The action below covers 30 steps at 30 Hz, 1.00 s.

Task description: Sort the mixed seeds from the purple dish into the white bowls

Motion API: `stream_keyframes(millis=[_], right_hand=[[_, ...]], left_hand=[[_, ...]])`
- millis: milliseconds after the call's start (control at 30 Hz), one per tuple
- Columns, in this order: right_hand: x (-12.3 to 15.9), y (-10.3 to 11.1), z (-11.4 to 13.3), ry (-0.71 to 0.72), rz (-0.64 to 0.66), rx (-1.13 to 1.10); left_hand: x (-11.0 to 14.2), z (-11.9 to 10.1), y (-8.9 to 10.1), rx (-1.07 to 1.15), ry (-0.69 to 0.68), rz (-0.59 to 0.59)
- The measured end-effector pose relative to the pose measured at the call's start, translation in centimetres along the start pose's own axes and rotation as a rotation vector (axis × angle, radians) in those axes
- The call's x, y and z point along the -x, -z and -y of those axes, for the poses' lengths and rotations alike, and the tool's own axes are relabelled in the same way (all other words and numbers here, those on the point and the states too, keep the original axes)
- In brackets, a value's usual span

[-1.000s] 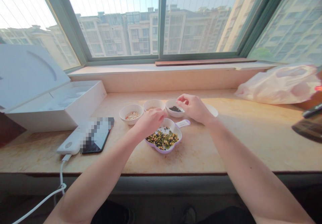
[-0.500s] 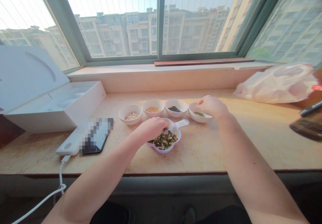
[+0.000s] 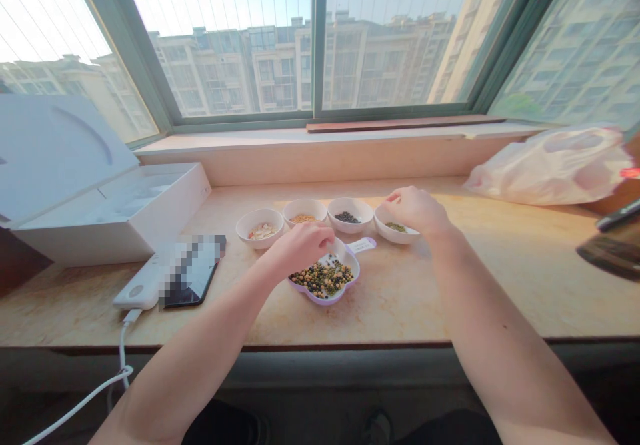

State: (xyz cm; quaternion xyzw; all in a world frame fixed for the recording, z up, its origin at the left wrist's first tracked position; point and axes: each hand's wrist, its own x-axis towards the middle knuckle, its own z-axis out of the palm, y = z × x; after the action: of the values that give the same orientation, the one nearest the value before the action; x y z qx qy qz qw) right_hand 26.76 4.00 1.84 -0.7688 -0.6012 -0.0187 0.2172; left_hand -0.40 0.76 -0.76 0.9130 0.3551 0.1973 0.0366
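My left hand (image 3: 305, 244) is above a purple-rimmed white dish (image 3: 354, 273) with a short handle. Its fingers are pinched together; whether a bean is between them is too small to tell. Mixed beans (image 3: 323, 278), yellow, black and green, lie in the dish. My right hand (image 3: 415, 209) hovers at the rim of the rightmost white bowl (image 3: 383, 215), fingers closed together, over small green beans (image 3: 397, 227). What those fingers hold, if anything, cannot be made out. Beside it stand a bowl of black beans (image 3: 347, 217), one of yellow beans (image 3: 303, 218) and one of pale flat pieces (image 3: 263, 230).
An open white box (image 3: 165, 198) stands on the left of the counter (image 3: 400, 305). Near it lie a phone (image 3: 200, 278) and a white power bank (image 3: 143, 285) with a cable (image 3: 121, 352). A plastic bag (image 3: 550, 168) and a dark object (image 3: 613, 248) are at the right.
My left hand has risen a little and shifted left, away from the beans in the dish. My right hand has moved slightly left at the green bean bowl.
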Motion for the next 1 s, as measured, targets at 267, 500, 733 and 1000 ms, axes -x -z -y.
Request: stream_keyframes(millis=[267,500,733,1000], right_hand=[[4.5,-1.5,5.6,0.601,0.339,-0.554],[7.4,-2.3,7.7,0.976,0.614,-0.5],[8.2,-2.1,8.0,0.914,0.562,-0.174],[8.3,-3.2,8.4,0.816,0.59,-0.159]], left_hand=[[-1.1,4.1,0.9,0.028,0.269,-0.348],[-1.9,5.2,0.3,-0.105,0.3,-0.234],[-1.9,4.1,0.9,-0.226,0.367,-0.148],[-1.9,3.7,0.8,-0.231,0.386,-0.153]])
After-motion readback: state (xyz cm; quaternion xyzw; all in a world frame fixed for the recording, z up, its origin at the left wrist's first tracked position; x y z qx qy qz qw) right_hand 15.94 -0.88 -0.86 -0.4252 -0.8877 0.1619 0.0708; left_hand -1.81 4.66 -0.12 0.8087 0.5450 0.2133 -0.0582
